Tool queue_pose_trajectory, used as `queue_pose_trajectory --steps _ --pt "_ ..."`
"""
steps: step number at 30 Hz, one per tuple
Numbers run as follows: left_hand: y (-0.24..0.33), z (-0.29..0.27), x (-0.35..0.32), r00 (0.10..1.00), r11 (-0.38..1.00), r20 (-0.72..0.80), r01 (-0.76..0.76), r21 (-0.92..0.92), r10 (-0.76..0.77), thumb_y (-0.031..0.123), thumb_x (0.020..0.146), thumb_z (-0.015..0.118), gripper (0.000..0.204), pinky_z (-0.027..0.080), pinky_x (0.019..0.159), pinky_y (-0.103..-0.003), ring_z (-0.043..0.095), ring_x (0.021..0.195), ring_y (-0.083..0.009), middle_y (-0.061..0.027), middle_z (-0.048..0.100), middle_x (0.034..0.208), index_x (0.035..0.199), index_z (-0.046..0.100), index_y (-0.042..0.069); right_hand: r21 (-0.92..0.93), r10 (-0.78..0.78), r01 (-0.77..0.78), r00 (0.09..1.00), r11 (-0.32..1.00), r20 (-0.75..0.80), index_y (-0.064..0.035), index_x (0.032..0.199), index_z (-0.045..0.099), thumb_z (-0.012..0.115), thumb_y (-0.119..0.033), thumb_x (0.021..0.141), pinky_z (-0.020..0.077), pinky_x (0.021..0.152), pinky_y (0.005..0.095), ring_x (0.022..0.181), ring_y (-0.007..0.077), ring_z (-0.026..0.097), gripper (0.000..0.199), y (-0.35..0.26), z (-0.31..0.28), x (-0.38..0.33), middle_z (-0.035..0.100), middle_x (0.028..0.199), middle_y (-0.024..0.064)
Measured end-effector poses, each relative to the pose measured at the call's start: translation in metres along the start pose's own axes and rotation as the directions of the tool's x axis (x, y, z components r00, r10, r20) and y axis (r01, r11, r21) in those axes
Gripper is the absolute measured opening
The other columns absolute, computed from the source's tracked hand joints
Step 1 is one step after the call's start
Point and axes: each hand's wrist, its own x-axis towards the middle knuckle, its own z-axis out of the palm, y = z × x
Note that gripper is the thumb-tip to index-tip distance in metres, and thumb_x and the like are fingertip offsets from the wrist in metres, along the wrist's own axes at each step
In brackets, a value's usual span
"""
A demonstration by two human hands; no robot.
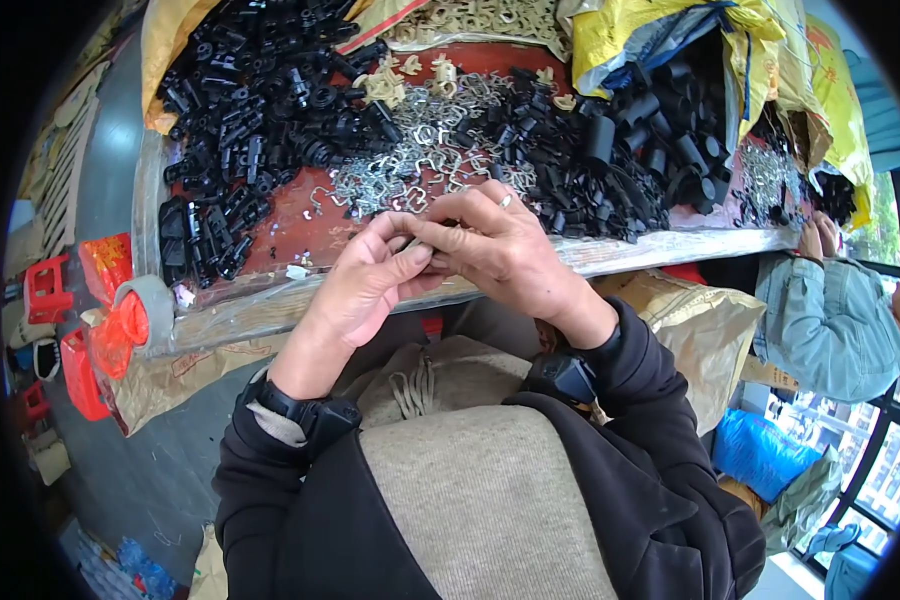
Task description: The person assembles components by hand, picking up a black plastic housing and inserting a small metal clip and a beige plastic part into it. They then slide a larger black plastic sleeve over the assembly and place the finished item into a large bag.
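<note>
My left hand (365, 285) and my right hand (510, 250) meet over the front edge of the table, fingertips pinched together. Between them shows a sliver of a small dark piece (407, 243); its shape is mostly hidden by the fingers. Just beyond my fingers lies a loose pile of bent metal clips (425, 150), silvery and wire-like. Left of the clips spreads a large heap of black plastic parts (260, 110). To their right are small black pieces (560, 150) and bigger black cylinders (660, 130).
Cream-coloured plastic parts (480, 22) lie at the back. A yellow sack (630, 35) opens over the cylinders. A roll of tape (150, 308) hangs at the table's left corner, near red stools (46, 290). A person in a light blue sleeve (820, 320) works at the right.
</note>
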Motion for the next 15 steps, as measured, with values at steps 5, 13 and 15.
queue_pose_trajectory --steps 5,13,15 --pt "-0.001 -0.007 -0.004 0.996 0.998 0.06 0.062 -0.013 -0.061 0.014 0.08 0.053 0.03 0.044 0.067 -0.023 0.052 0.076 -0.0086 -0.001 0.052 0.09 0.107 0.044 0.004 0.018 0.004 -0.001 0.987 1.0 -0.158 -0.0056 0.086 0.059 0.066 -0.003 0.058 0.0407 0.061 0.0291 0.069 0.0211 0.048 0.029 -0.008 0.001 -0.003 0.051 0.078 0.0048" --pt "-0.007 -0.003 0.003 0.999 0.998 -0.04 0.02 0.059 -0.018 0.014 0.08 0.053 0.022 0.044 0.063 -0.02 0.052 0.07 -0.0061 0.0002 0.056 0.082 0.099 0.053 0.002 0.262 0.358 -0.317 0.926 0.911 -0.123 -0.001 0.074 0.055 0.062 0.0 0.064 0.0398 0.049 0.0248 0.055 0.0162 0.05 0.012 -0.007 0.012 -0.014 0.051 0.067 0.0069" --pt "-0.009 -0.008 0.007 0.998 0.999 -0.055 0.016 0.046 -0.013 0.013 0.08 0.052 0.022 0.045 0.063 -0.02 0.053 0.07 -0.0073 -0.0021 0.056 0.085 0.099 0.052 0.001 0.283 0.389 -0.347 0.915 0.894 -0.106 -0.0009 0.074 0.055 0.061 0.0 0.065 0.0396 0.048 0.0241 0.054 0.0154 0.05 0.011 0.0 0.014 -0.015 0.051 0.067 0.0069"
